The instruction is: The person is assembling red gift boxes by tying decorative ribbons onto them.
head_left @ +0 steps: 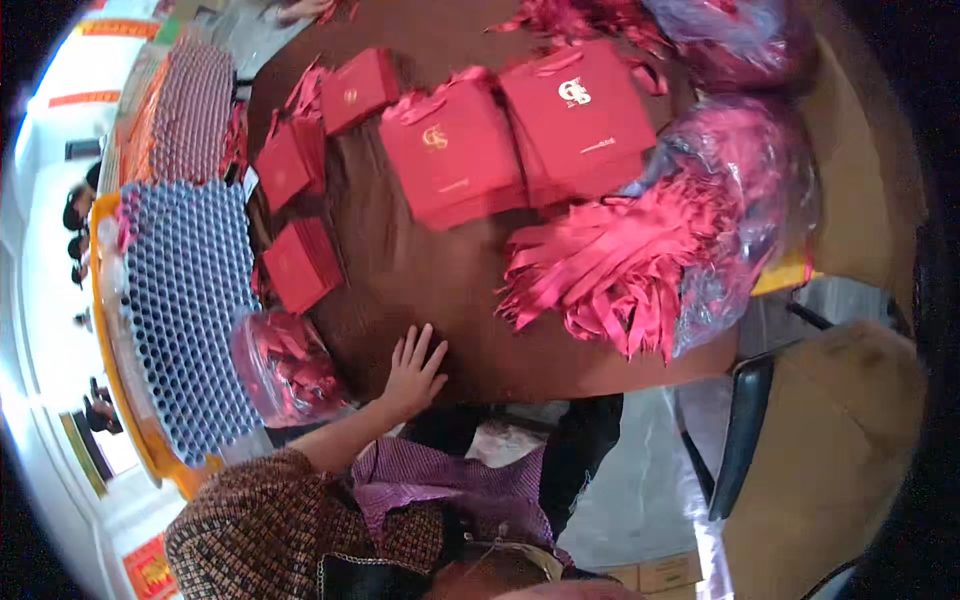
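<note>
My left hand (pixel 412 375) lies palm down at the near edge of the brown table (pixel 400 275), fingers spread, with nothing in it. Nearest to it, on its left, is a clear plastic bag (pixel 290 370) of red ribbons. A small stack of red paper bags (pixel 302 265) stands beyond that bag. Farther off are two stacks of larger red gift bags, one on the left (pixel 452 155) and one on the right (pixel 578 110). Pink-red ribbons (pixel 610 260) spill from an open plastic sack (pixel 765 180) to the right. My right hand is out of view.
More small red bags (pixel 283 165) stand at the table's far left. Blue-grey tubes (pixel 190 300) are packed in a yellow-rimmed container along the left. Large brown cartons (pixel 825 450) and a dark chair part (pixel 745 430) are at the right. Another person's hand (pixel 305 9) shows at the far edge.
</note>
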Available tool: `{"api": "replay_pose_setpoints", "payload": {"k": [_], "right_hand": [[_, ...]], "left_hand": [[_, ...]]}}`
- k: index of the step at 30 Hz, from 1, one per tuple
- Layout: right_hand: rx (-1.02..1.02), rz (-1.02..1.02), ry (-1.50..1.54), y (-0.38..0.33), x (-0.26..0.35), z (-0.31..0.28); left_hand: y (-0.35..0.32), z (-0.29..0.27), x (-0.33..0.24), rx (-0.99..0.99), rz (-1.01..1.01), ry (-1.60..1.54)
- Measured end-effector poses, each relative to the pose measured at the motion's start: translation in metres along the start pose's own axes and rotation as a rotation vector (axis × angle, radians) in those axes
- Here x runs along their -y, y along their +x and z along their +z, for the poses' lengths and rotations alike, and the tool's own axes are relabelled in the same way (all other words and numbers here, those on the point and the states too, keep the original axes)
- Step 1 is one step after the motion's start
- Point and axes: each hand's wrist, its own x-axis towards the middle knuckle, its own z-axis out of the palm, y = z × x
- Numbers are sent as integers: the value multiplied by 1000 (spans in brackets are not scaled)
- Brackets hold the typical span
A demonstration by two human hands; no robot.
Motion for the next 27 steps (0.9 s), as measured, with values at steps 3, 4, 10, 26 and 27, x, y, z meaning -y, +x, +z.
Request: {"api": "replay_pose_setpoints", "payload": {"k": [3,4,10,26,27], "right_hand": [[-58,-68,99,28,5,19],[-80,-87,128,30,7,23],[-204,-179,250,-9,29,27],[-180,-33,914,-177,-98,-168],[-105,168,1515,-150,-120,-148]], "left_hand": [[-17,-7,-3,64,-39,-91],[-25,-13,-9,78,-11,-90],[-98,-58,-29,410,18,-291],[1,-308,-217,353,-137,-938],[14,-346,-236,412,-164,-1055]]}}
